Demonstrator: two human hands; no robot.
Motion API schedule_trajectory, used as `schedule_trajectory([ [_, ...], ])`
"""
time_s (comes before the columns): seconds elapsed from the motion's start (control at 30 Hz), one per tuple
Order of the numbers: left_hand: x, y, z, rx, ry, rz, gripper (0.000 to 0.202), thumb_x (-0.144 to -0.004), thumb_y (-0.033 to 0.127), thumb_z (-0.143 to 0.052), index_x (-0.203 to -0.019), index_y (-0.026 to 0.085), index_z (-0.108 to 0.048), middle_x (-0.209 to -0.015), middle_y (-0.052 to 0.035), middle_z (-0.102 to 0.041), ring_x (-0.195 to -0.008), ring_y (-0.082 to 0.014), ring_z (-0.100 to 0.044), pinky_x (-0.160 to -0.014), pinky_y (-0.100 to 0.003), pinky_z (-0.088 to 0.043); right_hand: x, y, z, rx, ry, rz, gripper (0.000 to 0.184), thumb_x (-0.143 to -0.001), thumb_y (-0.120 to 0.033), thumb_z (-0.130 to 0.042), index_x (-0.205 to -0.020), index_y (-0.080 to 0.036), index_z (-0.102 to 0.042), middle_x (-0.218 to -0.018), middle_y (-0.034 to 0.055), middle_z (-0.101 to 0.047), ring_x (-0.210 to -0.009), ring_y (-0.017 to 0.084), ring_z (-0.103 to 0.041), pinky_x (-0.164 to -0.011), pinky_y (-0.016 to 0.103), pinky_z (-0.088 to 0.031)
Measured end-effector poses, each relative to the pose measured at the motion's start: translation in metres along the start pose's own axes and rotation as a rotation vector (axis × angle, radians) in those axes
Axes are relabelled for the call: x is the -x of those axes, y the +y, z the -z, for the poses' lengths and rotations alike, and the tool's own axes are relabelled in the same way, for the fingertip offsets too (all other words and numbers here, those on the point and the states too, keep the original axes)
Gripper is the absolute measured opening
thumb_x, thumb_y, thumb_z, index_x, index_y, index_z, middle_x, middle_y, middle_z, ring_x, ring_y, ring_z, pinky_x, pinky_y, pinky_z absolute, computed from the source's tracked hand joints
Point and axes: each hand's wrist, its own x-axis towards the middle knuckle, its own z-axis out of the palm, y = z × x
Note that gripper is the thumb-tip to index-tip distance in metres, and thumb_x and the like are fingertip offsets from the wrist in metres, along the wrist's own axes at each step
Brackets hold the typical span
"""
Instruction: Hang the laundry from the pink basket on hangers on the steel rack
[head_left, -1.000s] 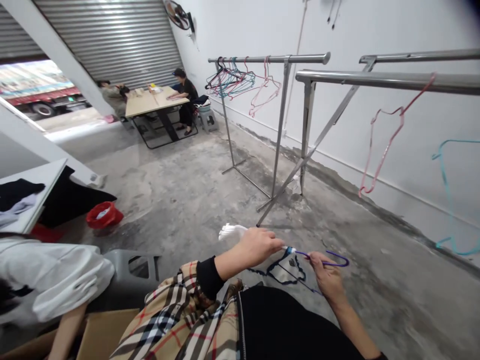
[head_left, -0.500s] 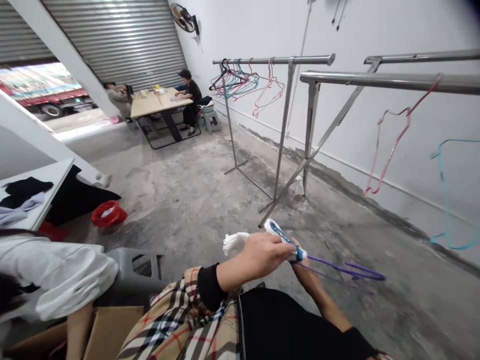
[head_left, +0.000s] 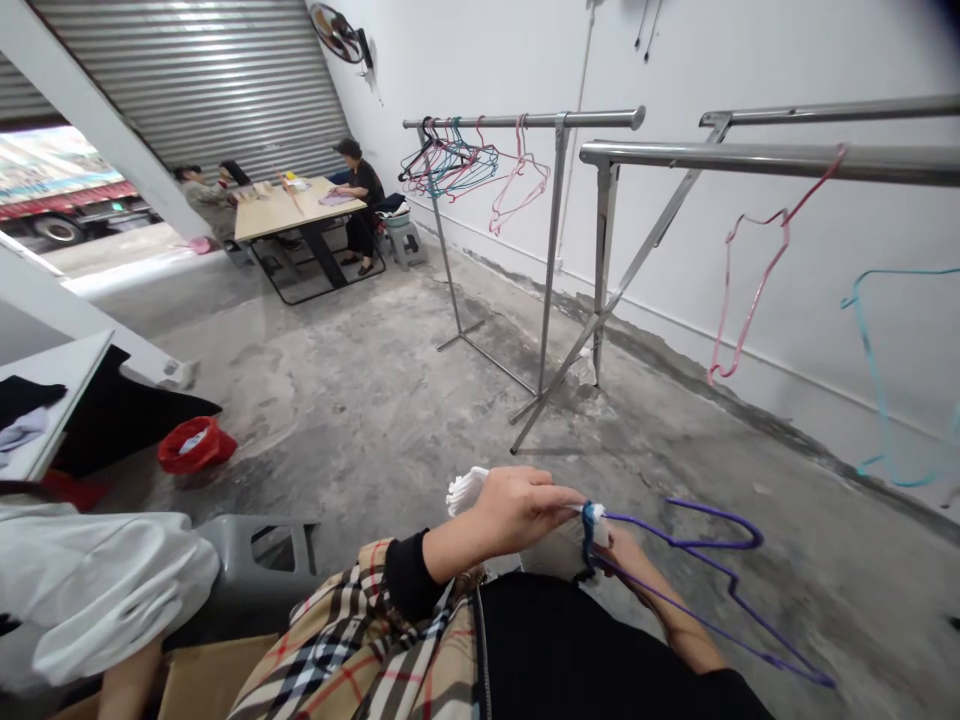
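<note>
My left hand (head_left: pixel 517 508) is closed on a white cloth piece (head_left: pixel 559 550) with a dark blue trim along its edge. A bunched, ribbed white end of cloth sticks out behind that hand. A purple wire hanger (head_left: pixel 709 547) has one end inside the cloth, while its hook and other end point to the right. My right hand (head_left: pixel 616 548) is closed at the blue-trimmed edge, close to the hanger's wire; its fingers are partly hidden by the cloth.
Metal racks (head_left: pixel 525 120) carry pink and teal hangers (head_left: pixel 457 160). At lower left are a person's white sleeve (head_left: pixel 97 590), a grey stool (head_left: pixel 247 560), a cardboard box (head_left: pixel 214 675) and a red bin (head_left: pixel 196 447). Two people sit at a far table (head_left: pixel 300 207).
The purple hanger has swung round, so more of its frame shows at lower right. The cloth has turned downward between my hands, and my view has shifted slightly right.
</note>
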Motion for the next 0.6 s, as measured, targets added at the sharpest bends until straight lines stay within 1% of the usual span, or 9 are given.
schedule_trajectory([
  [0.07, 0.0, -0.006, 0.002, 0.014, -0.004, 0.051, 0.03, -0.092, 0.044, -0.051, -0.101, 0.029, -0.076, -0.066, -0.0028, -0.065, -0.059, -0.011, -0.057, -0.052, -0.024, -0.029, 0.006, 0.01, 0.013, -0.108, -0.083, -0.13, 0.035, -0.06, -0.043, -0.071, -0.083, -0.017, -0.068, -0.055, -0.0031, -0.054, -0.049, 0.012, -0.047, -0.047, 0.024, -0.036],
  [0.1, 0.0, -0.009, 0.004, 0.022, -0.004, 0.073, 0.03, -0.092, 0.044, -0.051, -0.102, 0.029, -0.075, -0.067, -0.0028, -0.065, -0.06, -0.011, -0.057, -0.053, -0.023, -0.03, 0.008, 0.016, 0.019, -0.17, -0.108, -0.17, 0.04, -0.06, -0.043, -0.072, -0.089, -0.016, -0.068, -0.056, -0.004, -0.053, -0.049, 0.011, -0.045, -0.048, 0.023, -0.034],
  [0.2, -0.002, -0.017, 0.008, 0.051, 0.007, 0.111, 0.029, -0.092, 0.042, -0.053, -0.103, 0.027, -0.075, -0.069, -0.0031, -0.066, -0.062, -0.0114, -0.058, -0.055, -0.023, -0.033, 0.015, 0.032, 0.035, -0.347, -0.103, -0.192, 0.051, -0.06, -0.045, -0.076, -0.101, -0.017, -0.066, -0.061, -0.0052, -0.051, -0.049, 0.008, -0.042, -0.05, 0.022, -0.03],
  [0.27, -0.003, -0.02, 0.01, 0.075, 0.019, 0.123, 0.029, -0.092, 0.042, -0.053, -0.104, 0.026, -0.075, -0.071, -0.0037, -0.067, -0.063, -0.0119, -0.058, -0.057, -0.023, -0.034, 0.019, 0.042, 0.043, -0.422, -0.091, -0.212, 0.05, -0.061, -0.044, -0.077, -0.103, -0.018, -0.067, -0.064, -0.0046, -0.052, -0.051, 0.009, -0.043, -0.051, 0.023, -0.032],
  [0.37, -0.005, -0.022, 0.009, 0.126, 0.026, 0.123, 0.031, -0.091, 0.044, -0.053, -0.105, 0.027, -0.075, -0.071, -0.0043, -0.067, -0.063, -0.0124, -0.058, -0.058, -0.023, -0.035, 0.022, 0.056, 0.053, -0.444, -0.06, -0.267, 0.046, -0.061, -0.043, -0.078, -0.099, -0.018, -0.071, -0.063, -0.0033, -0.053, -0.053, 0.01, -0.046, -0.052, 0.024, -0.035],
  [0.4, -0.005, -0.021, 0.009, 0.143, 0.017, 0.116, 0.031, -0.091, 0.044, -0.053, -0.105, 0.027, -0.075, -0.071, -0.0045, -0.067, -0.063, -0.0126, -0.058, -0.058, -0.023, -0.035, 0.021, 0.061, 0.056, -0.436, -0.026, -0.289, 0.044, -0.059, -0.042, -0.079, -0.096, -0.018, -0.072, -0.061, -0.0031, -0.053, -0.052, 0.011, -0.046, -0.052, 0.025, -0.036],
  [0.47, -0.005, -0.02, 0.007, 0.17, -0.007, 0.099, 0.031, -0.09, 0.046, -0.055, -0.106, 0.028, -0.074, -0.07, -0.0046, -0.066, -0.063, -0.0131, -0.058, -0.057, -0.024, -0.035, 0.016, 0.07, 0.06, -0.406, 0.082, -0.308, 0.04, -0.055, -0.041, -0.079, -0.087, -0.019, -0.073, -0.059, -0.0026, -0.054, -0.051, 0.012, -0.049, -0.052, 0.026, -0.04],
  [0.53, -0.005, -0.019, 0.005, 0.191, -0.024, 0.095, 0.033, -0.087, 0.048, -0.058, -0.108, 0.028, -0.073, -0.069, -0.0046, -0.065, -0.063, -0.0138, -0.058, -0.055, -0.024, -0.033, 0.009, 0.079, 0.063, -0.355, 0.208, -0.271, 0.034, -0.052, -0.04, -0.076, -0.079, -0.019, -0.071, -0.059, -0.0019, -0.055, -0.051, 0.014, -0.051, -0.053, 0.029, -0.043],
  [0.6, -0.005, -0.02, 0.005, 0.217, -0.022, 0.109, 0.035, -0.083, 0.05, -0.061, -0.108, 0.029, -0.073, -0.069, -0.0047, -0.064, -0.065, -0.0147, -0.058, -0.053, -0.024, -0.031, 0.0, 0.083, 0.064, -0.289, 0.309, -0.2, 0.03, -0.053, -0.037, -0.07, -0.077, -0.019, -0.069, -0.057, -0.0023, -0.054, -0.05, 0.016, -0.052, -0.052, 0.03, -0.044],
])
